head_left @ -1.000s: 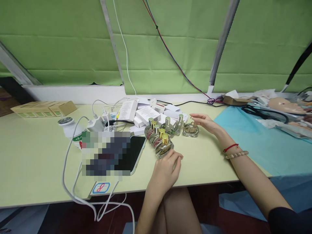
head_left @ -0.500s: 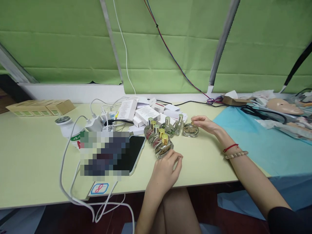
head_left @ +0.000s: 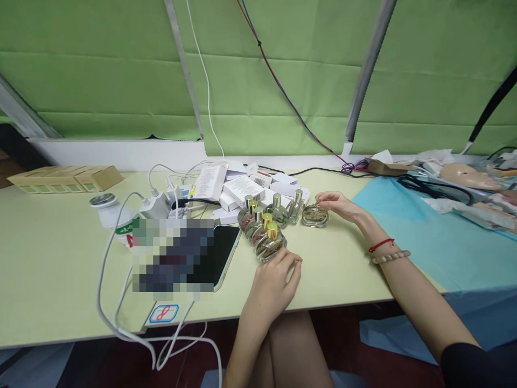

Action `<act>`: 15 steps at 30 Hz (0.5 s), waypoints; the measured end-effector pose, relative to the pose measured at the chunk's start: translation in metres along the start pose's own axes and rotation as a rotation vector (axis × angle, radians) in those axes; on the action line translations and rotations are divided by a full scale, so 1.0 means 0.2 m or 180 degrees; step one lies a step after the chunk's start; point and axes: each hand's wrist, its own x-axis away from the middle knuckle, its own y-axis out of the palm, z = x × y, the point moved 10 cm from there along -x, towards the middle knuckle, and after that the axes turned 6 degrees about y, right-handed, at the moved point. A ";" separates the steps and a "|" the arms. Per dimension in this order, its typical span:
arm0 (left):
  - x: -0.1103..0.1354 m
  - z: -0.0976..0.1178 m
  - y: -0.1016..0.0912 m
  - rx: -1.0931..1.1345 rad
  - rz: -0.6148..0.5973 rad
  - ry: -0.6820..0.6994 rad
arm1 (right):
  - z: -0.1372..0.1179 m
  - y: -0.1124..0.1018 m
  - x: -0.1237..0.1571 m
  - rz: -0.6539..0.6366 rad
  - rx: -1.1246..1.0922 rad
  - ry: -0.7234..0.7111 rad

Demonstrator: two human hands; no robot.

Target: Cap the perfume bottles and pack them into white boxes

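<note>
My right hand reaches across the table with thumb and fingertips pinched on the gold cap of an oval glass perfume bottle, which stands upright on the tabletop. To its left, a cluster of several perfume bottles stands close together; one has a gold cap, another a silver cap. A slim clear bottle is between this cluster and the held bottle. My left hand rests on the table just in front of the nearest gold-capped bottle. Its fingers are curled, thumb tip near the index tip, with nothing visible in them.
White paper boxes lie heaped behind the bottles. On the left are a phone, white cables, a white jar and a row of cardboard boxes. A blue sheet covers the right side, with a mannequin face.
The whole view has shifted very slightly. Both hands and the bottles keep their places, with my right hand still on the cap.
</note>
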 end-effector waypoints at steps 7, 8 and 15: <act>0.00 0.00 0.00 -0.0006 -0.0010 -0.0004 | 0.00 0.02 0.00 -0.0083 -0.0063 -0.0027; 0.00 -0.01 0.00 -0.0008 -0.0021 -0.0013 | 0.00 0.02 0.00 -0.0087 -0.0079 0.0002; 0.00 -0.01 0.01 -0.0016 -0.0066 -0.0028 | 0.02 0.02 0.00 -0.0086 -0.0257 0.0135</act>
